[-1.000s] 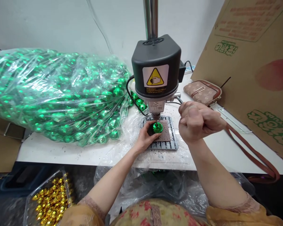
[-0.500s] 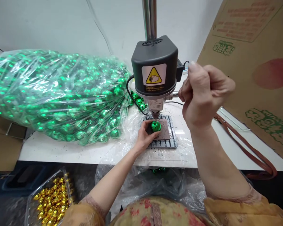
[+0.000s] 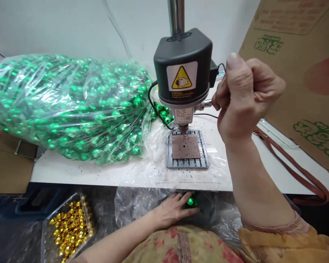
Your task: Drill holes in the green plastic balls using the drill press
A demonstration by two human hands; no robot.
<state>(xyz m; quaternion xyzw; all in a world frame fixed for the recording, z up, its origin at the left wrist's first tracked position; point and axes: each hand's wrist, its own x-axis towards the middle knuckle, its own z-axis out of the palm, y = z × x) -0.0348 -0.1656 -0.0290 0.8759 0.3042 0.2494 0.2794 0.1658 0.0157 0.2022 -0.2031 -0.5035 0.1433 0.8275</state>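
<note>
My right hand (image 3: pixel 244 96) is a raised fist, wrapped round the metal lever (image 3: pixel 206 103) that sticks out of the small drill press (image 3: pixel 183 69). The bit hangs just above the brown pad on the ribbed base plate (image 3: pixel 188 162), and nothing lies on the pad. My left hand (image 3: pixel 171 212) is below the table's front edge, inside a clear plastic bag (image 3: pixel 216 219) on my lap. Its fingers are stretched out, with their tips against a shiny green ball (image 3: pixel 191 202).
A big clear bag of green balls (image 3: pixel 71 106) fills the table's left half. A clear tray of gold beads (image 3: pixel 70 228) sits low at the left. A cardboard box (image 3: pixel 304 73) leans at the right, a brown strap (image 3: pixel 293 168) in front of it. Black specks dot the white table (image 3: pixel 79 171).
My left hand has left the drill pad and dropped below the table with the green ball. My right hand has lifted the lever, and the drill head has risen.
</note>
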